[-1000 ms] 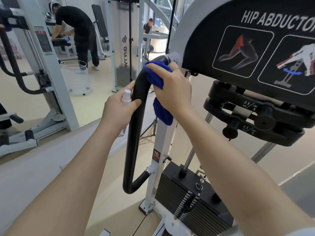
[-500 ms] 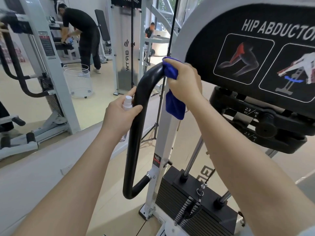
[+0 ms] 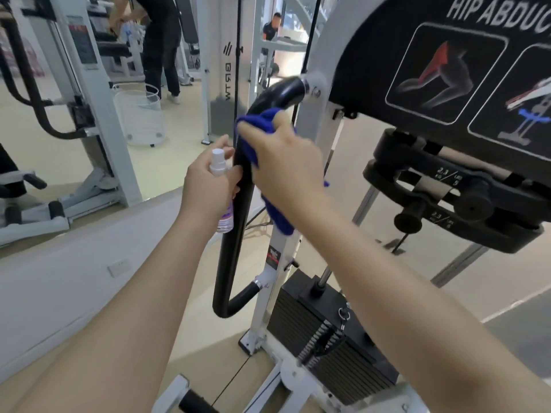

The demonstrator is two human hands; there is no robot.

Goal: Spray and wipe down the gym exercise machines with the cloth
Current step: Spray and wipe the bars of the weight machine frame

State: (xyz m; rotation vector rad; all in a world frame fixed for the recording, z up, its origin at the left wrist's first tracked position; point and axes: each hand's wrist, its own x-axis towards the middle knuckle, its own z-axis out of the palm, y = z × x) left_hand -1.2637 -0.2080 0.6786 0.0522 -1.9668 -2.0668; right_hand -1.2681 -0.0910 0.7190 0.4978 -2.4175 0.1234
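Observation:
A black curved handle bar (image 3: 231, 257) rises from the white frame of the hip abductor machine (image 3: 372, 55). My right hand (image 3: 286, 162) grips a blue cloth (image 3: 277, 216) wrapped round the bar's upper stretch, just below its top bend. My left hand (image 3: 208, 186) holds a small clear spray bottle (image 3: 222, 198) with a white nozzle against the bar's left side, fingers curled round both bottle and bar. The cloth's tail hangs down behind the bar.
A black weight stack (image 3: 328, 329) sits at the machine's base. The black weight selector arm (image 3: 453, 198) juts out at right. A low white wall (image 3: 74, 278) runs on the left. Beyond it stand another machine (image 3: 86, 114), a white wire basket (image 3: 140, 114) and a person in black (image 3: 161, 40).
My right hand has slid the cloth down from the bar's top bend onto its upper straight part. The left hand has kept the bottle by the bar.

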